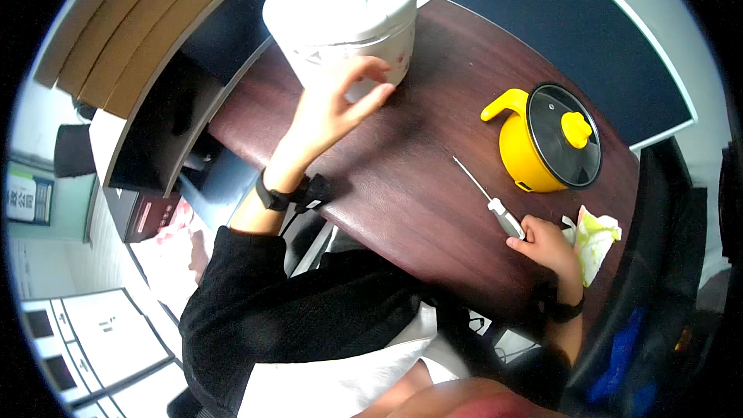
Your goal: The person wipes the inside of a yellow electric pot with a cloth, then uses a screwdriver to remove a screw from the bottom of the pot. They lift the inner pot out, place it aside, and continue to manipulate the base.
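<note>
One screwdriver (499, 210), grasped by its handle in the right hand (544, 244) near the right edge of the surface (410, 186), slants forward-left; the left hand (331, 107), unladen and loosely curled, is nearest the white pot (344, 11) at the far-left corner, contact indiscernible.

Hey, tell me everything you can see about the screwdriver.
The screwdriver has a slim, metal-looking shaft and a thicker, plastic-looking handle, white near the shaft and grey farther back. The right hand grips the handle's rear end. Its tip points up and left in the view, above or on the dark reddish-brown table; whether it touches the surface is unclear.
</note>
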Tool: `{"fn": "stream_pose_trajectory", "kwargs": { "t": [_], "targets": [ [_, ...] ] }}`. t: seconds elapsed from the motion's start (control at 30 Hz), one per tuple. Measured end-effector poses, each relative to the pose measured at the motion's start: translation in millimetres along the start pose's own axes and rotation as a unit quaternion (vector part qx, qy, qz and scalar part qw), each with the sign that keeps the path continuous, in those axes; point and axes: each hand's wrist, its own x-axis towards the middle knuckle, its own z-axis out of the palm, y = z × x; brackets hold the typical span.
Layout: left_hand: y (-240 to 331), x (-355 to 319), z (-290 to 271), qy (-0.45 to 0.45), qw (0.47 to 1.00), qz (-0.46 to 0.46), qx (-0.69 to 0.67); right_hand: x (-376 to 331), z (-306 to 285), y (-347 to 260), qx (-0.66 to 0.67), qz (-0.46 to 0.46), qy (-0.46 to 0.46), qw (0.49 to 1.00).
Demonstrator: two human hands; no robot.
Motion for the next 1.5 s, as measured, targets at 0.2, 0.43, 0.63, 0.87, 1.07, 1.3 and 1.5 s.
{"fn": "stream_pose_trajectory", "kwargs": {
  "t": [0.2, 0.43, 0.63, 0.87, 1.07, 1.3, 1.5],
  "targets": [
    [9.3, 4.6, -24.3, 0.017, 0.999, 0.009, -0.04, -5.8, 0.0, 1.5, 0.039, -0.01, 0.012, 0.999],
    [39.9, 32.9, 38.5, -0.18, 0.977, 0.114, 0.011, -32.3, -3.2, 19.9, -0.002, 0.047, 0.03, 0.998],
    [79.8, 79.4, 136.6, -0.175, 0.924, 0.34, 0.028, -28.2, 8.4, -15.5, -0.081, -0.03, 0.228, 0.97],
    [95.0, 82.9, 199.3, -0.223, 0.893, 0.374, 0.109, 10.5, 23.3, -29.7, -0.253, -0.052, 0.294, 0.92],
    [92.8, 87.7, 198.1, -0.219, 0.907, 0.354, 0.056, 9.7, 33.1, 0.7, -0.175, -0.05, 0.268, 0.946],
    [46.9, 107.6, 192.5, -0.165, 0.96, 0.206, -0.093, -52.6, -5.8, 14.5, 0.298, -0.01, 0.112, 0.948],
    [12.4, 118.9, 194.3, -0.143, 0.962, 0.14, -0.185, -48.9, -19.7, 27.8, 0.573, -0.063, 0.244, 0.78]
  ]
}}
